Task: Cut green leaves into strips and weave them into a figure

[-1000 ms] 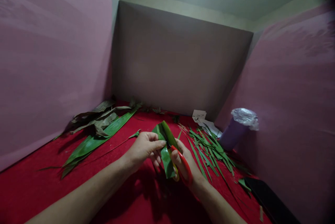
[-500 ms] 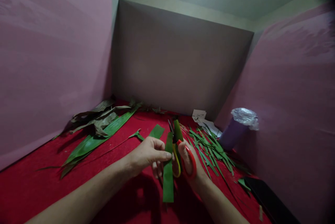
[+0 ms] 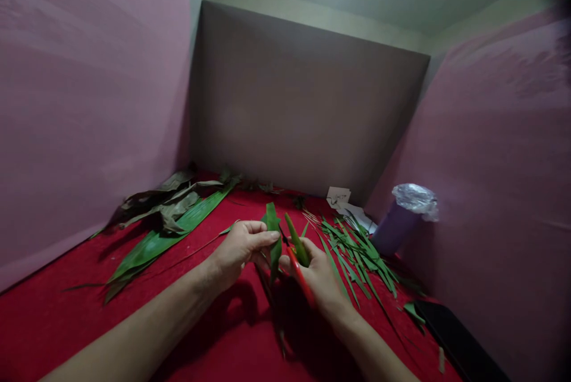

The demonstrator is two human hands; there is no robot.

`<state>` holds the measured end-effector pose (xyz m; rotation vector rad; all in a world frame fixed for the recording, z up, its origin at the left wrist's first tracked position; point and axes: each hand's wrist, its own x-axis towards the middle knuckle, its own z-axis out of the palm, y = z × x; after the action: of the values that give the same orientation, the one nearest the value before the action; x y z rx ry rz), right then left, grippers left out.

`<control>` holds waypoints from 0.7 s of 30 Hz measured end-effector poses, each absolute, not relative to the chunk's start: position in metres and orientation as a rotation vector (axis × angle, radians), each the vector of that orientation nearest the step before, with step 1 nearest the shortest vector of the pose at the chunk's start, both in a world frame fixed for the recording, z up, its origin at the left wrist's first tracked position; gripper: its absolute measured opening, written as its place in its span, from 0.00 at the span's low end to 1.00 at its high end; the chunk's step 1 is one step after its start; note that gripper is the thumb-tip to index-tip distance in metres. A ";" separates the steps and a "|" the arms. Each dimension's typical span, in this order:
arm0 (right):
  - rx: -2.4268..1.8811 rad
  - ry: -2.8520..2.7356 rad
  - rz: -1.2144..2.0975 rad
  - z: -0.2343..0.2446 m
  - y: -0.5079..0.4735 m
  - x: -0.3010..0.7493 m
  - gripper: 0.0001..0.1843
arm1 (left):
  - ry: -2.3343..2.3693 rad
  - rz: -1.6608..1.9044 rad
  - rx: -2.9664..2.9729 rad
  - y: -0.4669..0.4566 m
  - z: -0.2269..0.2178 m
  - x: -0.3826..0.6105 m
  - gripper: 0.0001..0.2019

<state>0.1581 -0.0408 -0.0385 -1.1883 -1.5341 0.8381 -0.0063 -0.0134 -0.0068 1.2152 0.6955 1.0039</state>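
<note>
Between the thumb and fingers of my left hand (image 3: 243,251) is a green leaf strip (image 3: 273,257), held upright near the middle of the view. My right hand (image 3: 319,278) is closed round red-handled scissors (image 3: 300,275). Their dark blades (image 3: 283,235) point up and left, close beside the strip; whether they touch it I cannot tell. A second piece of green leaf (image 3: 294,236) stands up from my right hand, next to the scissors. Behind my left fingers, part of another green leaf piece shows. A thin dark stalk (image 3: 273,310) hangs below my hands.
Green leaf strips (image 3: 357,251) lie heaped on the red cloth (image 3: 214,343) at right. Beyond them are a purple container (image 3: 395,227) with a foil-like top and white papers (image 3: 339,196). A long green leaf (image 3: 165,245) and dried leaves (image 3: 173,206) lie left. A black flat object (image 3: 455,334) is at lower right.
The strip in my left hand has been raised and turned so it looks narrower and shorter. My right hand has tilted the scissors leftward, their handle loops now seen edge-on.
</note>
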 end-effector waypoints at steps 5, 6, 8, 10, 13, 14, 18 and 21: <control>-1.437 -1.774 0.299 -0.031 -0.051 0.157 0.17 | 0.638 1.055 1.189 -0.016 -0.001 -0.007 0.08; -1.483 -1.797 0.178 -0.030 -0.052 0.158 0.17 | 0.622 1.056 1.185 -0.017 0.000 -0.007 0.08; -1.557 -1.843 -0.055 -0.030 -0.052 0.160 0.19 | 0.607 1.025 1.202 -0.019 0.001 -0.006 0.09; -1.584 -1.884 -0.237 -0.030 -0.052 0.161 0.21 | 0.623 0.987 1.250 -0.021 0.000 -0.005 0.10; -1.530 -1.946 -0.382 -0.031 -0.053 0.161 0.23 | 0.697 1.030 1.334 -0.021 -0.003 -0.003 0.09; -1.503 -1.962 -0.399 -0.031 -0.053 0.161 0.23 | 0.727 1.078 1.351 -0.020 -0.003 -0.003 0.09; -1.470 -1.885 -0.300 -0.032 -0.051 0.163 0.26 | 0.811 1.295 1.320 -0.016 0.002 -0.007 0.07; -1.419 -1.662 -0.009 -0.036 -0.042 0.169 0.28 | 0.792 1.394 1.218 -0.013 0.009 -0.013 0.05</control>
<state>0.1692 -0.0417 -0.0357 -1.4188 -1.6619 -0.0088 -0.0134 -0.0133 0.0087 1.2181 0.7924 1.3935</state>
